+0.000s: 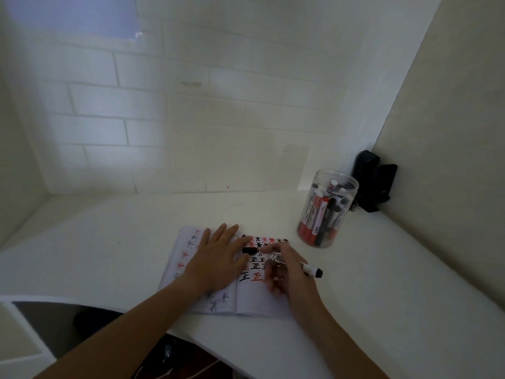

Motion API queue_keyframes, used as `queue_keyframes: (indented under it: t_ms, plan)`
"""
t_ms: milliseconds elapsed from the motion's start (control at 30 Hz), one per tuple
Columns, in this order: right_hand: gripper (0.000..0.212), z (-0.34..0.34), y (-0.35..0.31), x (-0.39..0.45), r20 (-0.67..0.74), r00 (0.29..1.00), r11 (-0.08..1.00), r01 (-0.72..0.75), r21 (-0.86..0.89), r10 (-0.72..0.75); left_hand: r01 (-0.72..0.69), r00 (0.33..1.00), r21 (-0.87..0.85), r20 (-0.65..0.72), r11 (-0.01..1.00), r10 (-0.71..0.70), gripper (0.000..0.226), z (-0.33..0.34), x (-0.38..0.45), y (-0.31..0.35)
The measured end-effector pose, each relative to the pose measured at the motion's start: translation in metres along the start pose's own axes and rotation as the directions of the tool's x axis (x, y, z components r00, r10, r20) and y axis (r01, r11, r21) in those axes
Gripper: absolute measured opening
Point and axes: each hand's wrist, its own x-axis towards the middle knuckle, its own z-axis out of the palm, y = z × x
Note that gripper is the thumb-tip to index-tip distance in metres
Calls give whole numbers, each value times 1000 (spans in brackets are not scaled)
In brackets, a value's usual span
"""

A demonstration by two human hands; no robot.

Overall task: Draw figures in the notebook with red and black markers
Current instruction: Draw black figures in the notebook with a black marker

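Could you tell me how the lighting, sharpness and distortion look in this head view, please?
Head view: dim, soft light with a bluish patch on the wall; wide-angle bending of the table edge; right hand slightly motion-blurred; notebook marks readable.

Both hands lowered, forearms extended forward.
The left hand (218, 258) is laid flat, fingers spread; the right hand (287, 272) is curled in a pinch.

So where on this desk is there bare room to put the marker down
Bare desk lies left of the notebook, behind it toward the tiled wall, and right of the right hand, in front of the marker jar. The back right corner is crowded: jar and black device.
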Motion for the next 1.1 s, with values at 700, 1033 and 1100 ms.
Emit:
queue_keyframes:
  t_ms: [700, 1033, 1100]
  plan:
    - [29, 10, -6, -18, 40, 981, 913, 192, -359, -191, -66, 918, -91, 385, 994, 96, 97, -32, 14, -18]
    - [47, -4, 7, -25, 580, 768, 61, 615, -787, -271, -64, 954, -55, 290, 996, 77, 130, -26, 3, -19]
    - [30, -4, 13, -32, 669, 692, 64, 706, -705, -270, -69, 958, -64, 276, 996, 84, 126, -25, 2, -21]
